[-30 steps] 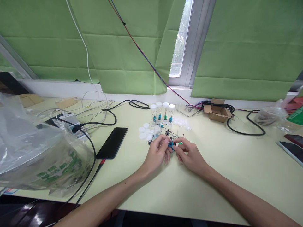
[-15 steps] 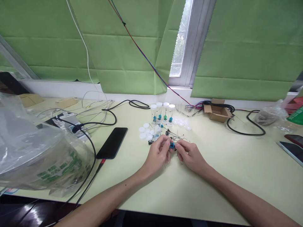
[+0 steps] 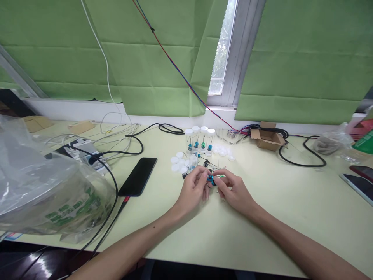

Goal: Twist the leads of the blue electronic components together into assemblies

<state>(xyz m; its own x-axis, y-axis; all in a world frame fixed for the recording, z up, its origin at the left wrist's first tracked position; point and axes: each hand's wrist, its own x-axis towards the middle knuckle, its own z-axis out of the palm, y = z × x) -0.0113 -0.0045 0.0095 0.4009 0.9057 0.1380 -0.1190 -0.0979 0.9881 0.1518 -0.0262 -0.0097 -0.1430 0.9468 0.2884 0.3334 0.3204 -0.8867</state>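
Between my two hands is a small blue part (image 3: 210,179) with a dark piece on it; its exact kind is too small to make out. My left hand (image 3: 196,184) pinches it from the left. The fingertips of my right hand (image 3: 231,187) press at its right side, thumb and forefinger close together. Small loose dark and metal parts (image 3: 206,163) lie just beyond my fingers. Behind them stand several clear tubes with white caps (image 3: 204,140), holding blue or green pieces with thin stems. Loose white caps (image 3: 175,167) lie left of my left hand.
A black phone (image 3: 138,177) on a cable lies to the left, beside a big plastic bag (image 3: 52,194). An open cardboard box (image 3: 268,143) and black cables stand at the back right. More phones (image 3: 358,187) lie at the right edge.
The blue part has turned slightly in my fingers, showing more of its dark side. My right fingers have spread a little, and a bit of green shows behind them.
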